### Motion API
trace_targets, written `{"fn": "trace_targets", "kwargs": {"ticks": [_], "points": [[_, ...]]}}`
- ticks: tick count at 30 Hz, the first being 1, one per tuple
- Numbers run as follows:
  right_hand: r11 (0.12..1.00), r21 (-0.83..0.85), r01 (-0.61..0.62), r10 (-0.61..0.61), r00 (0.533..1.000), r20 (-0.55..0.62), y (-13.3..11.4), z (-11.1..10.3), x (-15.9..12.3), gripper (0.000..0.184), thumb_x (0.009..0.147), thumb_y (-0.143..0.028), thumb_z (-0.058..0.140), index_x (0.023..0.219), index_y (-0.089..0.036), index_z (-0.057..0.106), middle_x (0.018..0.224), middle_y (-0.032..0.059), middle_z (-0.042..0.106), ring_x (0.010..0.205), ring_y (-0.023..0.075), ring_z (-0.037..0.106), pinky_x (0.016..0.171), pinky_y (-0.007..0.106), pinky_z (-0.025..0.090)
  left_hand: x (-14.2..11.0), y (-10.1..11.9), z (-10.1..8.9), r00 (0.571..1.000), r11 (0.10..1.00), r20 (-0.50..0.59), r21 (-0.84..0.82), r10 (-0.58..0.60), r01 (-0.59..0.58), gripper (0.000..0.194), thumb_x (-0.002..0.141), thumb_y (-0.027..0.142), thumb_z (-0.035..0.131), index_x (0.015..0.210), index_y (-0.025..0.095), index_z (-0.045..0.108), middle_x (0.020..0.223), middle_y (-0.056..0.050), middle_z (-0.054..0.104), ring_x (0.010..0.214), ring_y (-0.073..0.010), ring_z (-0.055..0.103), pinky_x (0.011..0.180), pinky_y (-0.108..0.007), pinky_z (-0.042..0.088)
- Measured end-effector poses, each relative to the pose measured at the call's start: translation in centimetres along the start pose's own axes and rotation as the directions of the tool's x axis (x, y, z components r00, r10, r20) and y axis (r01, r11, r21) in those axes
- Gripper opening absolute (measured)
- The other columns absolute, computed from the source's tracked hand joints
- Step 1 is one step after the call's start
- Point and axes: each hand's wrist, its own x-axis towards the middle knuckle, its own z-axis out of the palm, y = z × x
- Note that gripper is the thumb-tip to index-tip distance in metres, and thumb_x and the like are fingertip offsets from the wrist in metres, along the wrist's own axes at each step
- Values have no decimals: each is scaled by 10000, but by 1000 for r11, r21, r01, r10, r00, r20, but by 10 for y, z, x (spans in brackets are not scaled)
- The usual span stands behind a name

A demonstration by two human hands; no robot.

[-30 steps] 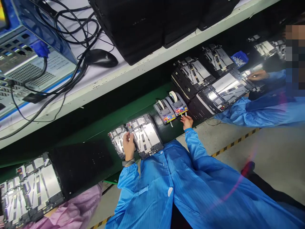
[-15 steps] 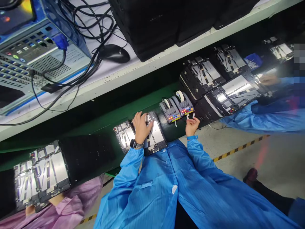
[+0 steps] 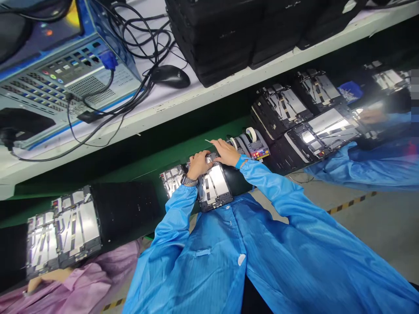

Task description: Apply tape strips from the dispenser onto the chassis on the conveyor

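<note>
An opened tablet [image 3: 214, 185] with silver panels and dark ribbon cables lies before me on the bench. My left hand [image 3: 199, 165] is closed over its upper left part, fingers bent and thumb on the inner parts. From the right, my right hand [image 3: 225, 152] reaches over the tablet's top edge, with a short white strip of tape [image 3: 208, 141] at its fingertips. Two automatic tape dispensers stand just right: the nearer one [image 3: 234, 143] is partly hidden by my right hand, the other [image 3: 258, 146] shows a lit display.
Another opened tablet [image 3: 173, 179] lies left of mine. Further left are two more [image 3: 78, 222], beside a co-worker's pink sleeve [image 3: 108, 270]. Stacked tablets [image 3: 283, 104] and a co-worker's blue sleeve [image 3: 360, 165] are at right. Above runs a shelf [image 3: 147, 107] with a computer [image 3: 94, 74].
My right hand has moved left from the front of the tape dispensers to the tablet's top edge, bringing a white strip. My left hand stays on the tablet, its fingers more bent.
</note>
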Motion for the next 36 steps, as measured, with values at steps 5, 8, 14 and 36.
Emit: {"fn": "trace_targets", "kwargs": {"ticks": [5, 8, 14, 36], "points": [[998, -58, 0, 3, 998, 57, -1, -3, 6, 949, 759, -222, 875, 1526, -231, 316, 1300, 154, 510, 1224, 360, 557, 998, 523, 511, 3, -2, -1, 1000, 999, 7, -32, 3, -3, 493, 865, 364, 708, 1335, 262, 603, 1324, -103, 667, 1249, -342, 550, 1058, -465, 341], [999, -32, 10, -9, 999, 54, 2, -1, 7, 963, 750, -219, 873, 1534, -236, 314, 1295, 144, 517, 1219, 346, 563, 1006, 507, 505, 2, -6, -2, 1000, 997, 23, -74, 19, -17, 483, 882, 394, 695, 1339, 269, 601, 1335, -88, 664, 1261, -327, 547, 1074, -450, 333], [950, 279, -136, 130, 991, 40, 27, 17, -2, 969, 776, -290, 833, 1561, -221, 270, 1301, 123, 515, 1097, 263, 607, 979, 457, 521, -1, -9, 0, 1000, 994, -5, -109, 23, -23, 505, 894, 419, 693, 1364, 269, 584, 1362, -85, 644, 1271, -312, 533, 1089, -431, 319], [885, 455, -100, -47, 952, 301, 18, -7, 12, 622, 812, -147, 675, 1389, -190, 445, 765, -70, 626, 655, 125, 588, 667, 230, 449, 15, -16, -3, 994, 971, 83, -220, -73, 90, 506, 775, 356, 802, 1249, 260, 653, 1296, -44, 696, 1255, -289, 584, 1106, -417, 340]]}}
